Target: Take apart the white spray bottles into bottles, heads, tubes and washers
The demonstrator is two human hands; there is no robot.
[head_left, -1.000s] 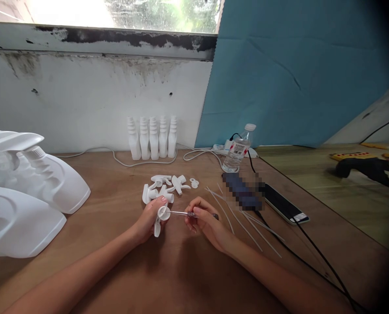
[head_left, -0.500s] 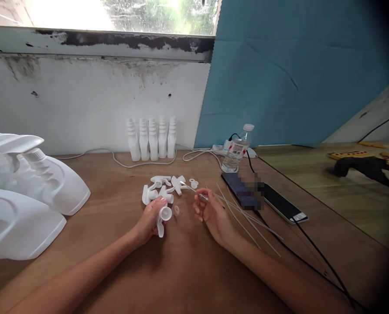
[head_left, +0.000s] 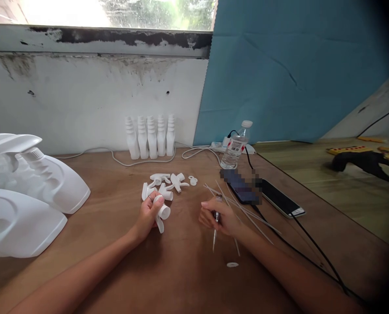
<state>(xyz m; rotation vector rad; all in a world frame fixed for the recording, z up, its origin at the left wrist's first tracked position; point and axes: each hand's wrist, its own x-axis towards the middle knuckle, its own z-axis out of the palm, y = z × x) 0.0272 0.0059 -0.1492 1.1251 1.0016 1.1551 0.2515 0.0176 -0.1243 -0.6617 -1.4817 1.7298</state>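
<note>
The left grip (head_left: 148, 216) is closed around a white trigger sprayer head (head_left: 163, 212), the thumb pressed on its body. The sprayer head is glossy plain plastic, its round ribbed collar turned out to the right of the left grip and its curved trigger slanting down just below the collar; the fingers cover part of the body. The right grip (head_left: 218, 217) is curled shut around a slim metal-shafted tool (head_left: 214, 239), its tip pointing down. Below the right grip, a white disc (head_left: 233, 264) appears near the surface (head_left: 122, 279). More sprayer heads (head_left: 179, 182) lie just beyond the left grip; thin translucent tubes (head_left: 253, 218) lie beside the right.
</note>
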